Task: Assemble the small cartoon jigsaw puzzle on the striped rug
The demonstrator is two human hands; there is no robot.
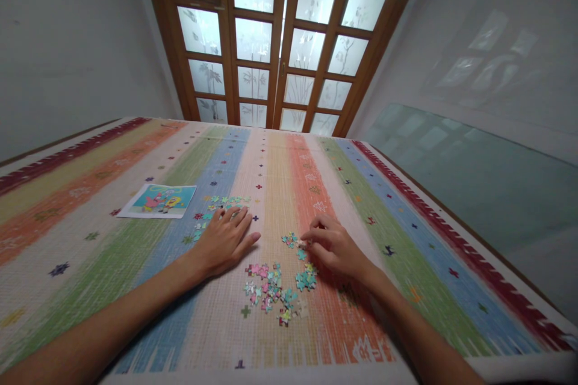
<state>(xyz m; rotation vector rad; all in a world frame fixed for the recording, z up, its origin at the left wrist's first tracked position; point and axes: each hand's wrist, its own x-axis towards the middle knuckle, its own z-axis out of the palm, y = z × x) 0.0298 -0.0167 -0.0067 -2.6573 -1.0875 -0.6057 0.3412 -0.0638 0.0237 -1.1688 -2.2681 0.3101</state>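
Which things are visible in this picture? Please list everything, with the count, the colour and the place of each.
Near puzzle pieces: many, overlapping; pink, teal, yellow; between the forearms
Far puzzle pieces: several, mostly teal, around the left fingertips
Picture card: one; blue-green, pink, yellow; left of the left hand
Striped cloth: one, multicoloured, under pieces and card
Doors: at least two, brown with pale panes, far end
Walls: two, grey, left and right
Panel: one, grey-green, right of the cloth
Left hand: one, bare, palm down by the far pieces
Right hand: one, bare, fingers bent by the near pieces; grip unclear
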